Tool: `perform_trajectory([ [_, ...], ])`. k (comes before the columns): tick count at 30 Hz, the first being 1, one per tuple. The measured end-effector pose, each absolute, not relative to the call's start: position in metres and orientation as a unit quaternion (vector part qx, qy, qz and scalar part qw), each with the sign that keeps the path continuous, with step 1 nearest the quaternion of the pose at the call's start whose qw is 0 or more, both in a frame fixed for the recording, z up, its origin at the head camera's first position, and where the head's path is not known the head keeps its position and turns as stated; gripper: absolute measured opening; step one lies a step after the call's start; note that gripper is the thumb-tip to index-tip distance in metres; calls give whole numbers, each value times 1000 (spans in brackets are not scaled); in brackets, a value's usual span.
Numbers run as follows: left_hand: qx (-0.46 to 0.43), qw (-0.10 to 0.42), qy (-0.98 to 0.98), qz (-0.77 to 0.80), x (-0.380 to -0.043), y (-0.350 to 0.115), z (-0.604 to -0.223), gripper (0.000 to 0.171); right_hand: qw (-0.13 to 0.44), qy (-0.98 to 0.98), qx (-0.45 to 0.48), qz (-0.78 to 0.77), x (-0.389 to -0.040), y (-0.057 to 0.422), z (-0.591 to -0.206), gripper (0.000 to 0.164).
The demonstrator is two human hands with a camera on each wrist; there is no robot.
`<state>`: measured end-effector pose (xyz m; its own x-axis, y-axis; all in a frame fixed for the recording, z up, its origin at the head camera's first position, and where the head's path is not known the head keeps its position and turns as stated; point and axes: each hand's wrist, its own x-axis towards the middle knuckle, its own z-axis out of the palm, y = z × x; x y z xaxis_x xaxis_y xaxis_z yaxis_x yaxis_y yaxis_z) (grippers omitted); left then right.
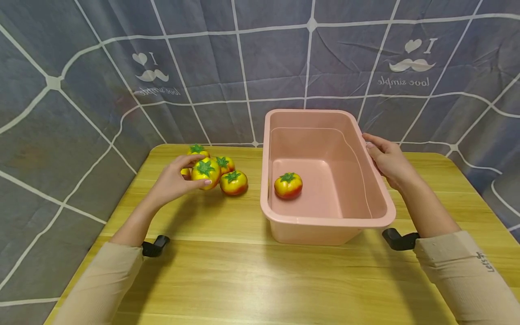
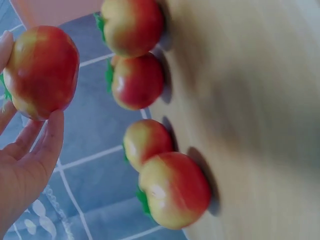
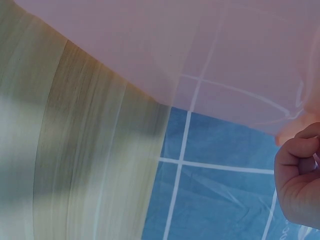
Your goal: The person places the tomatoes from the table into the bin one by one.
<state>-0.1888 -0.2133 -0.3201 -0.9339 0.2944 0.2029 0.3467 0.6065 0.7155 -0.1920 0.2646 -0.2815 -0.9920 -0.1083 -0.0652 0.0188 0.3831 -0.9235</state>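
Note:
In the head view my left hand (image 1: pixel 178 176) holds a yellow-and-red tomato (image 1: pixel 206 173) with a green star-shaped calyx, its thumb and fingers on the sides. The left wrist view shows this tomato (image 2: pixel 44 72) raised clear of the table. Several similar tomatoes (image 1: pixel 233 183) lie on the table just beyond and beside it, one partly hidden by the hand. A pink plastic bin (image 1: pixel 325 221) stands to the right, with a single tomato (image 1: pixel 288 185) inside near its left wall. My right hand (image 1: pixel 387 160) grips the bin's right rim, its fingers curled in the right wrist view.
The wooden table (image 1: pixel 227 280) stretches in front of the bin and to both sides. A grey-blue curtain (image 1: pixel 276 63) with white grid lines hangs behind the table's back edge. Black wrist straps (image 1: pixel 400 239) show on both forearms.

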Motion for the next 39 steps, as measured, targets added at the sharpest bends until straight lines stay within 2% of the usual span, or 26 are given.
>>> perform_trajectory([
  [7, -178, 49, -897, -401, -194, -200, -308, 63, 60, 829, -28, -555, -192, 265, -281, 55],
  [16, -176, 32, -889, -421, -202, -182, -297, 65, 67, 827, -25, -558, -192, 264, -281, 56],
  [26, -200, 55, -871, -445, -205, -159, -286, 62, 68, 830, -25, -553, -193, 264, -279, 56],
  [39, -220, 45, -863, -452, -212, -137, -273, 62, 71, 828, -27, -556, -194, 265, -279, 57],
])
